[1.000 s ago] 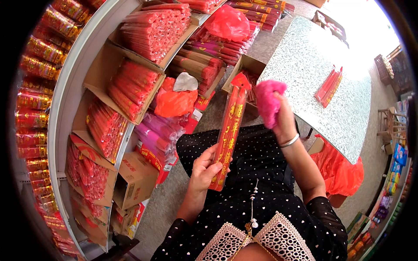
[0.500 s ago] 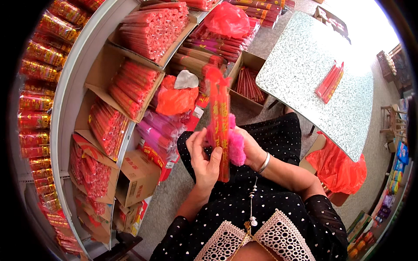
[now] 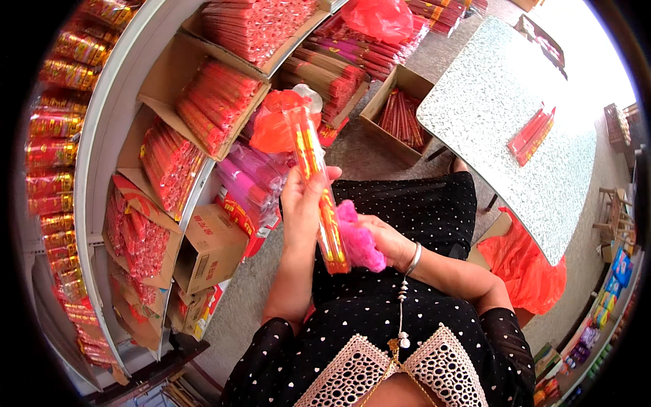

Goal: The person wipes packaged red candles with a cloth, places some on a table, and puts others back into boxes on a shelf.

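Observation:
A long, clear-wrapped pack of red candles (image 3: pixel 331 230) with gold print stands tilted in front of me, its top leaning left. My left hand (image 3: pixel 302 202) is closed round its middle, thumb across the front. In my right hand (image 3: pixel 391 243) is a fluffy pink cloth (image 3: pixel 361 243), bunched up against the lower right side of the pack. The fingers of that hand are partly hidden behind the cloth. Another pack of red candles (image 3: pixel 532 136) lies on the speckled table (image 3: pixel 468 88) at the right.
Shelves on the left hold cartons of red wrapped packs (image 3: pixel 220 102). A brown box (image 3: pixel 211 245) sticks out from a lower shelf. An open carton (image 3: pixel 413 159) of red sticks stands beside the table. Below the table's near corner hangs a red plastic bag (image 3: pixel 525 261).
The candle pack has turned, tipping its top to the left and showing a shinier gold side. My left hand has shifted up and left; the cloth has moved slightly lower.

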A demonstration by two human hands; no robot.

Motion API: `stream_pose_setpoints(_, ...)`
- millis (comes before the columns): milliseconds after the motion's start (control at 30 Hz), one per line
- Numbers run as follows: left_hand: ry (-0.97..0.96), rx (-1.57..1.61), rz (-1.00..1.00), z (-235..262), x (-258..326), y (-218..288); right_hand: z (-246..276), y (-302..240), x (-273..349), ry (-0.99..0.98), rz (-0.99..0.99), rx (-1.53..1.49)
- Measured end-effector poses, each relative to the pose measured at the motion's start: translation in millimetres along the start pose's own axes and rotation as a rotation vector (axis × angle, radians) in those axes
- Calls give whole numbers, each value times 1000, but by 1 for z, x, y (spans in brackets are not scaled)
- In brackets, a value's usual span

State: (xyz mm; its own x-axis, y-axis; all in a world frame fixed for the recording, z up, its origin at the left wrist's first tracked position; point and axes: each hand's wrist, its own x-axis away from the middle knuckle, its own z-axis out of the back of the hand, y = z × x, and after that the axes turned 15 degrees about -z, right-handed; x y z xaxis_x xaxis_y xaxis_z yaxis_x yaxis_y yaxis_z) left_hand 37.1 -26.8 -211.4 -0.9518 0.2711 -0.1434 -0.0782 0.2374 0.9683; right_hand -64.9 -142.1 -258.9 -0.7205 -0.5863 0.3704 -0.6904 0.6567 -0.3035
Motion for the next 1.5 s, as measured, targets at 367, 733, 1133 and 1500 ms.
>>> stream_pose_setpoints(367,122,365,15,20,-35,12,-1,-3,10,-169,-144,209)
stream_pose_setpoints(733,232,800,107,27,-46,23,-16,-31,38,364,269,416)
stream_pose_setpoints(1133,111,683,217,-4,-22,14,-65,-43,42,113,915,1609)
stream_pose_setpoints(1500,212,564,391,-35,18,25,-52,-91,28,709,1079,1527)
